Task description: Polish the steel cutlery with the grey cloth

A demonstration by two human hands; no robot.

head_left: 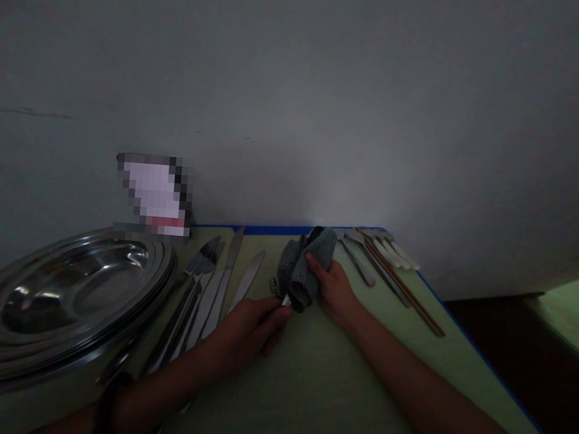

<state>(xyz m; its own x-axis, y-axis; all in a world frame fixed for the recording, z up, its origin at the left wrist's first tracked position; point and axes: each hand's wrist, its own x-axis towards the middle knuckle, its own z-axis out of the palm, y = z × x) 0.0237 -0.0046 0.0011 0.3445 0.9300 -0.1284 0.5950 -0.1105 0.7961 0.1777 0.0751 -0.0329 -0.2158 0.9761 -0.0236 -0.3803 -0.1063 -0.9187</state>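
A grey, black-flecked cloth is bunched above the middle of the table. My right hand is closed around its right side, thumb pressed on the folds. Just below the cloth, my left hand pinches a small pale end that sticks out of it; the cloth hides the rest, so its kind cannot be told. Left of my hands lie several table knives and other metal cutlery. To the right, a metal utensil, brown chopsticks and several white-handled utensils lie in a row.
Stacked oval metal dishes take up the table's left side. Behind them a blurred-out, pale-faced object leans on the grey wall. The green table has a blue edge and meets the wall at the back.
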